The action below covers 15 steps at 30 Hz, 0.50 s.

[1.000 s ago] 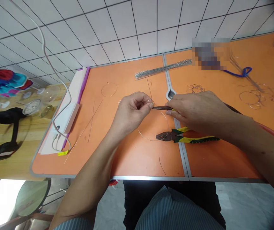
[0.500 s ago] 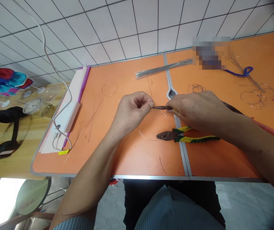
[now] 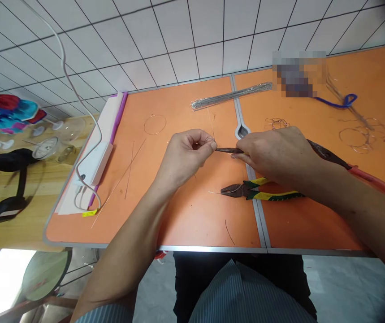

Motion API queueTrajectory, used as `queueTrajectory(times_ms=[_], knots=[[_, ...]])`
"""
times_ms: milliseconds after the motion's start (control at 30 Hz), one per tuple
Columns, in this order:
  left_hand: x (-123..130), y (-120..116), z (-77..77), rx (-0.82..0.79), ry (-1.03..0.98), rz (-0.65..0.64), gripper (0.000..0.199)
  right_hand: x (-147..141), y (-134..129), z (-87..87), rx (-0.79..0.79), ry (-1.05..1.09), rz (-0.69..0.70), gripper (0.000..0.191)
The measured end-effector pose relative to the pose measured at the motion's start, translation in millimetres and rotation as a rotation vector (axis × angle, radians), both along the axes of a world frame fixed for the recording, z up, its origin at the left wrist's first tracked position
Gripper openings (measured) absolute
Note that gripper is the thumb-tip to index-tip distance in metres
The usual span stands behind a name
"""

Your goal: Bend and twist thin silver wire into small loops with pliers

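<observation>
- Left fingers (image 3: 209, 144): thumb and forefinger are pinched tight at the tips, gripping a fine wire (image 3: 211, 128) that runs up and away from the pinch toward the far side of the tabletop
- Right fingers (image 3: 242, 153): curled closed around the thick end of a dark tapered tool (image 3: 227, 150), with the rest of the right hand (image 3: 276, 154) behind it
- Key relation: the tool's long axis lies almost level across the view, its point aimed left at the left hand (image 3: 183, 157) pinch and just beside it; whether the point touches the wire is too small to tell
- Nearest below the hands: combination pliers (image 3: 262, 189) with yellow-and-green grips lie on the tabletop (image 3: 192, 224), jaws closed and pointing left, and a curved silver wire (image 3: 221, 192) meets the jaws
- Just beyond the right forearm: a dark tool with a red handle (image 3: 370, 177), partly hidden
- Farther out on the orange surface: a bundle of straight silver wires (image 3: 231, 98), a thin wire ring (image 3: 155, 124), two loose straight wires (image 3: 131, 170), tangled wire shapes (image 3: 277, 123) and looser wire loops (image 3: 355, 139)
- Left edge: a white box (image 3: 94, 163) with a white cable (image 3: 71, 80) rising from it
- Far right: a blue cord (image 3: 342, 101) beside a pixelated patch that hides whatever lies there
</observation>
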<state>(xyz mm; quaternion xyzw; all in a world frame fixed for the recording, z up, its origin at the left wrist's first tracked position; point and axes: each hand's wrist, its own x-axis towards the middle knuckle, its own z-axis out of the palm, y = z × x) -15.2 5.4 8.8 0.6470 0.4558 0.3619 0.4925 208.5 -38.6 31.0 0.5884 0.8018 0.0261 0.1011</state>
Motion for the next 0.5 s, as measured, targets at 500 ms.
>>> queueTrajectory(times_ms=[500], knots=[[5.7,-2.7,-5.7,-0.145,-0.106,0.027,0.03,0.5,-4.1,-4.1,0.027,0.198,-0.033,0.036]])
